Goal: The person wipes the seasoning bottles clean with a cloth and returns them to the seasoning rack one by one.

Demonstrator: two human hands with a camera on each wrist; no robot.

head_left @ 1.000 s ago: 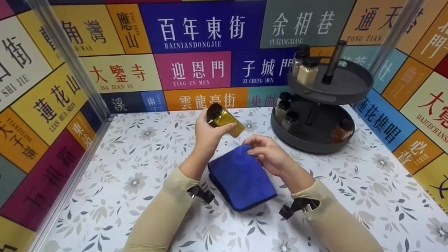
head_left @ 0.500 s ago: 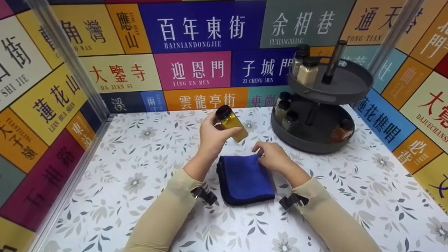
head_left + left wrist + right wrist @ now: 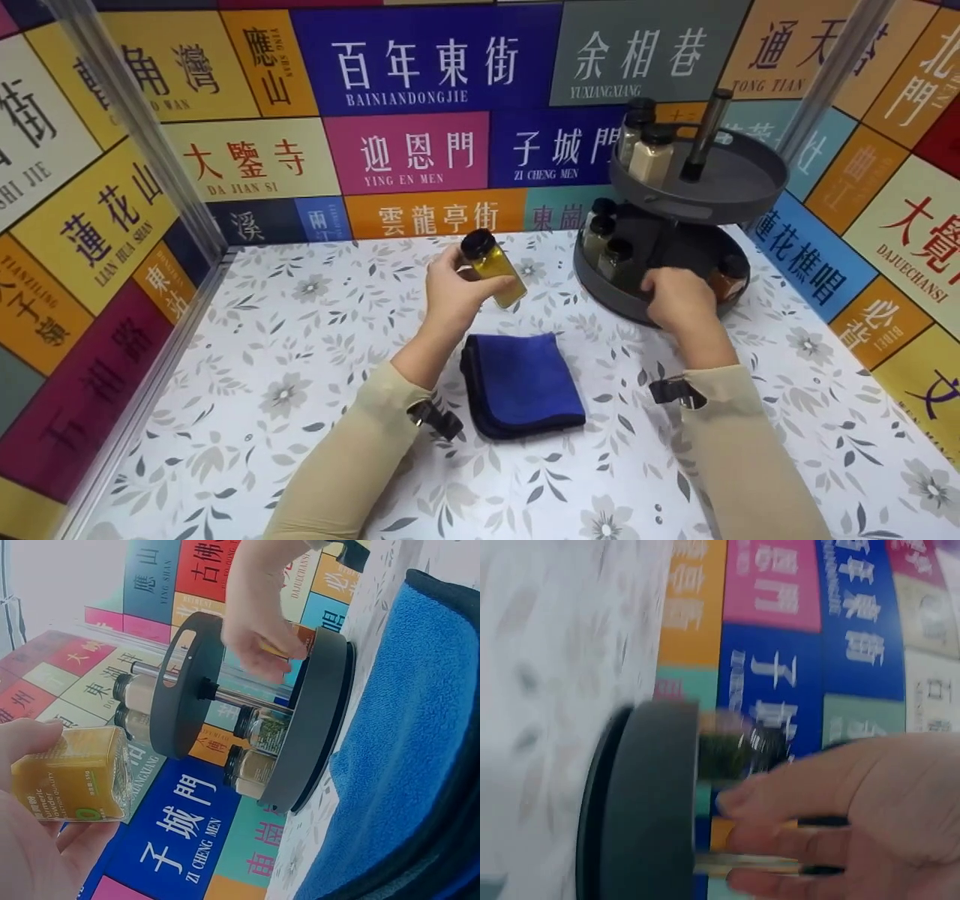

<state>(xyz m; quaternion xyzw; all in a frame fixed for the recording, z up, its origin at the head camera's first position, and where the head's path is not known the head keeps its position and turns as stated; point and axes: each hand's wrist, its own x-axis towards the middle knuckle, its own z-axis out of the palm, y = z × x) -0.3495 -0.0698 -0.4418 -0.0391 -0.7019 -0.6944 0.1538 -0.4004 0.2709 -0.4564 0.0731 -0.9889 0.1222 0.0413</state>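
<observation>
My left hand [image 3: 448, 296] grips a square glass spice jar [image 3: 500, 276] of yellow powder with a black lid, tilted above the table. Its label [image 3: 52, 799] reads turmeric in the left wrist view. My right hand [image 3: 684, 307] is at the front of the dark grey two-tier rack, over the lower tray [image 3: 609, 295]. In the right wrist view its fingers [image 3: 769, 840] are loosely bent beside the tray wall, with nothing seen between them. On the table between the arms lies a folded blue cloth [image 3: 525, 382] with black edging, touched by neither hand.
Several black-lidded jars stand on the rack: a pale-filled jar [image 3: 651, 157] on the upper tray [image 3: 739, 172], a dark green-filled jar [image 3: 615, 262] at lower left, a reddish-brown jar [image 3: 727, 283] at lower right. Printed wall panels [image 3: 420, 60] enclose the flower-patterned table [image 3: 337, 420].
My right hand has let go of the cloth's corner and moved right to the rack's lower tray. The cloth was lowered and now lies flat. The left hand still holds the jar.
</observation>
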